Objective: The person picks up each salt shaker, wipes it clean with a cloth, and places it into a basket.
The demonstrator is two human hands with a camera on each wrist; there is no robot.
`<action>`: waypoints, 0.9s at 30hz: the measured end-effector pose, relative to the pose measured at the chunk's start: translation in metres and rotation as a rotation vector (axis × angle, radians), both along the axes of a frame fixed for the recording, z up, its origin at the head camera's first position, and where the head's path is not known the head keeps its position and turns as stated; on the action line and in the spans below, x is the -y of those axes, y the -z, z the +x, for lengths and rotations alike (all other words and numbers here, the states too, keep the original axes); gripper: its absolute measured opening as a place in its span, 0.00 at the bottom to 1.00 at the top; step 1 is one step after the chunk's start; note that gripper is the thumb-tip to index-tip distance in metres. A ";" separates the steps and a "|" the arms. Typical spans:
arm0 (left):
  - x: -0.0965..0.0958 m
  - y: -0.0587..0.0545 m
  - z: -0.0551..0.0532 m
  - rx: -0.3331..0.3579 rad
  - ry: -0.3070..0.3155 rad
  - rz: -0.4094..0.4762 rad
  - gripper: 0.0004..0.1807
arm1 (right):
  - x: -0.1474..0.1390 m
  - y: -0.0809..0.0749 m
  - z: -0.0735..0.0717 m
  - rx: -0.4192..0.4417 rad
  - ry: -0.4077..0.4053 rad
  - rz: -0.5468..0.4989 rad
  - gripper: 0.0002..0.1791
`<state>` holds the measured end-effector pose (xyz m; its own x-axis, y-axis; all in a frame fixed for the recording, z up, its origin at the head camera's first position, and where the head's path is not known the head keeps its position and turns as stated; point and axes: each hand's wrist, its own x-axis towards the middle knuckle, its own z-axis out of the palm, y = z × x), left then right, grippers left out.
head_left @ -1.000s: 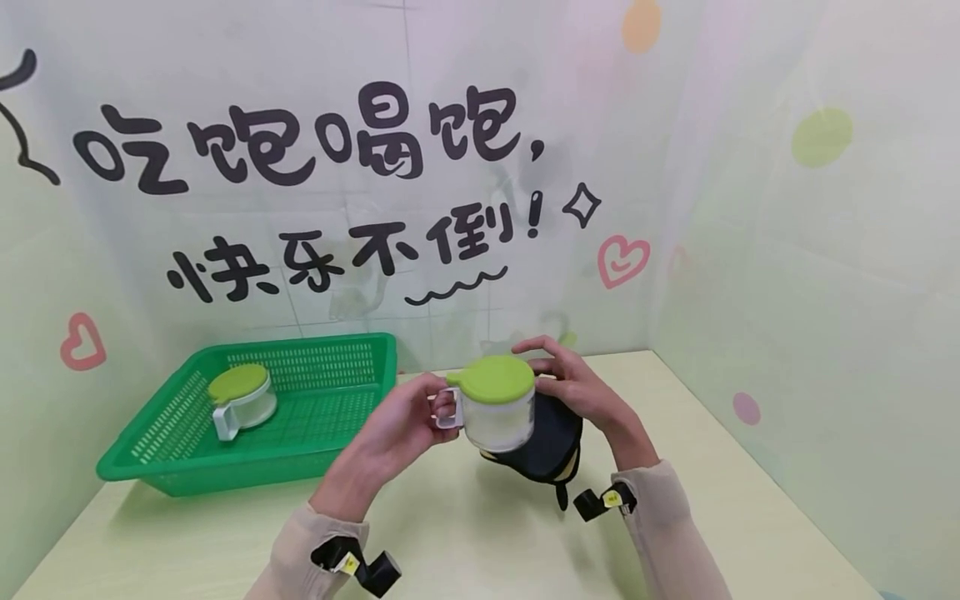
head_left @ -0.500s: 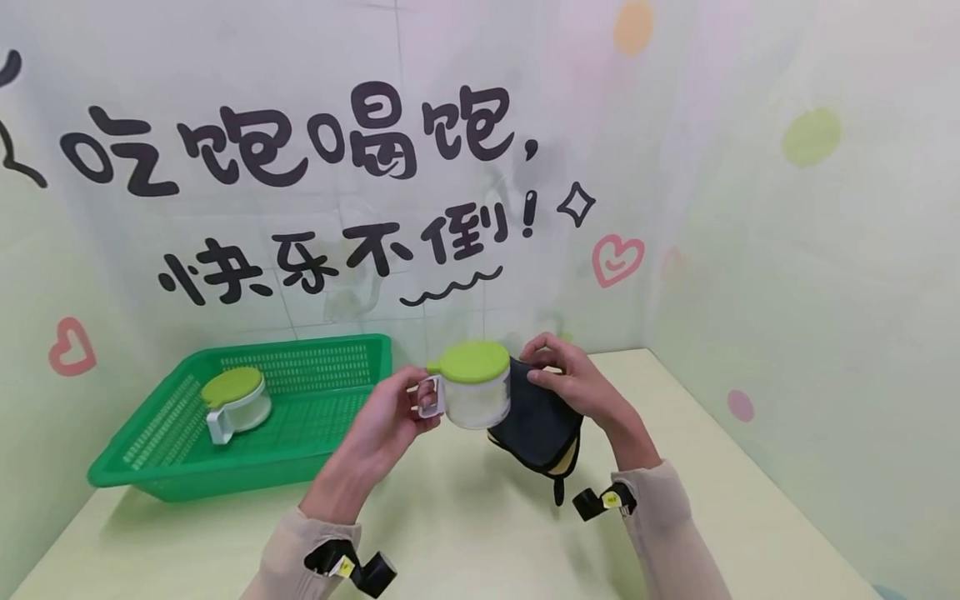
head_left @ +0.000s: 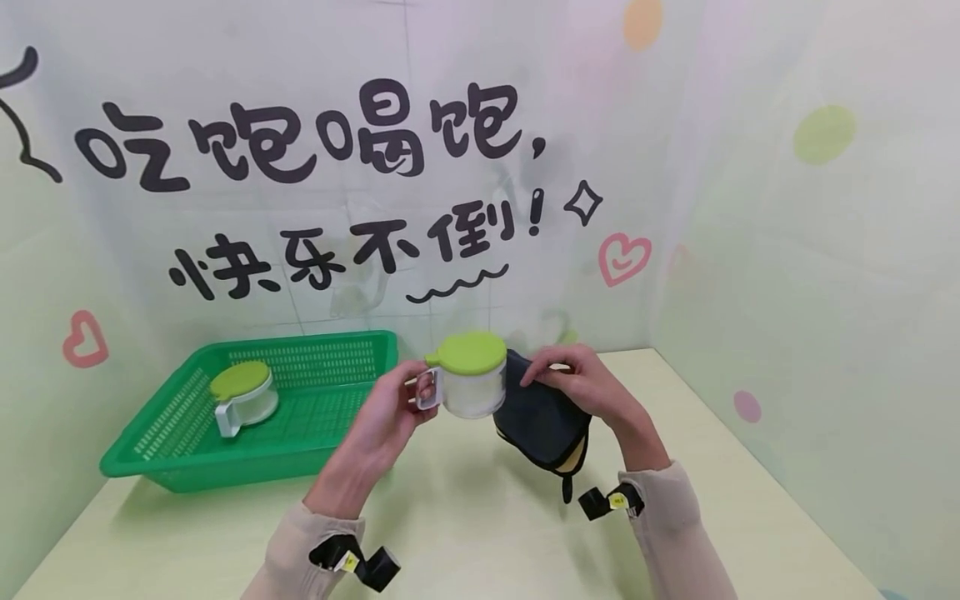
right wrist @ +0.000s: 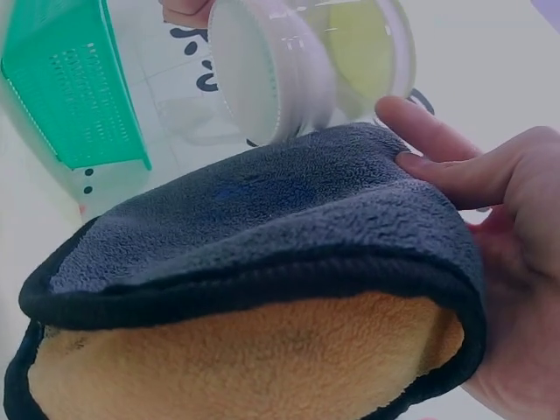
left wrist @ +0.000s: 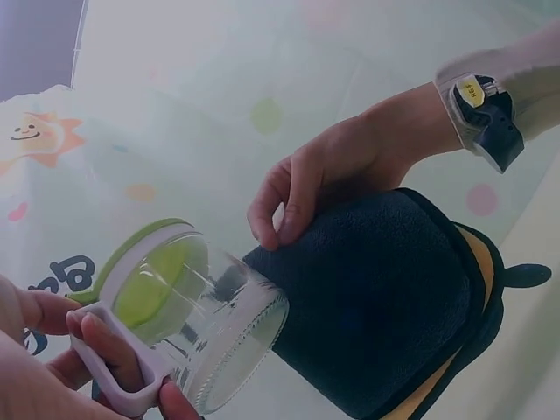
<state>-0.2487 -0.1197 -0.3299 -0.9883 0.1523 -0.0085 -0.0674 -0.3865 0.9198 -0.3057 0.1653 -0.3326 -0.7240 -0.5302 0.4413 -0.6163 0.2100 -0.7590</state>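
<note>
By its pale handle, my left hand (head_left: 390, 410) grips a clear glass seasoning jar (head_left: 474, 393) with a green lid (head_left: 472, 352), held up above the table. My right hand (head_left: 588, 382) pinches the upper edge of a folded dark navy cleaning cloth (head_left: 543, 417) between thumb and fingers. The cloth has a tan lining (right wrist: 245, 359) and a small hanging loop (left wrist: 528, 276). In the left wrist view the jar's base (left wrist: 249, 350) overlaps the cloth's near edge. Part of the right hand is hidden behind the cloth in the right wrist view.
A green plastic basket (head_left: 247, 477) stands on the left of the pale table (head_left: 465, 533). Inside it sits a second jar (head_left: 251, 404), also with a green lid and pale handle. A printed curtain (head_left: 337, 50) hangs behind the table and along its right side.
The jar has moved up and slightly left, off the front of the cloth. My right hand's fingers have come down from beside the lid onto the cloth's upper edge.
</note>
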 end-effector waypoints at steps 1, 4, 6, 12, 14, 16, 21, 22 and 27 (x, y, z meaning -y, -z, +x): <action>0.001 -0.001 0.000 -0.001 -0.007 0.002 0.12 | -0.001 -0.001 0.000 -0.003 -0.006 0.000 0.12; 0.002 -0.002 0.000 -0.005 -0.026 0.019 0.13 | -0.004 -0.002 0.002 -0.014 -0.011 -0.009 0.13; 0.004 -0.002 0.000 -0.007 -0.027 0.029 0.13 | -0.007 -0.002 0.004 -0.018 0.001 -0.023 0.13; 0.022 -0.001 0.002 -0.003 -0.016 0.072 0.15 | -0.006 -0.004 0.005 -0.002 0.022 -0.044 0.13; 0.033 -0.002 0.003 -0.010 -0.010 0.084 0.15 | -0.004 -0.004 0.005 0.007 0.024 -0.037 0.13; 0.045 -0.004 0.004 -0.020 -0.003 0.085 0.15 | -0.003 -0.004 0.005 0.022 0.035 -0.022 0.12; 0.082 -0.012 0.007 -0.053 0.002 0.054 0.14 | -0.003 -0.003 0.006 0.073 0.082 0.011 0.12; 0.090 -0.014 0.007 -0.061 0.000 0.044 0.13 | -0.003 -0.003 0.006 0.082 0.089 0.010 0.13; 0.128 -0.023 0.004 -0.059 -0.024 -0.006 0.12 | -0.003 -0.002 0.004 0.087 0.114 -0.017 0.13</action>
<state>-0.2450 -0.2477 -0.3070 -0.9904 0.1287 0.0495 -0.0034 -0.3818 0.9242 -0.3019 0.1688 -0.3302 -0.8153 -0.4351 0.3820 -0.5205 0.2617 -0.8128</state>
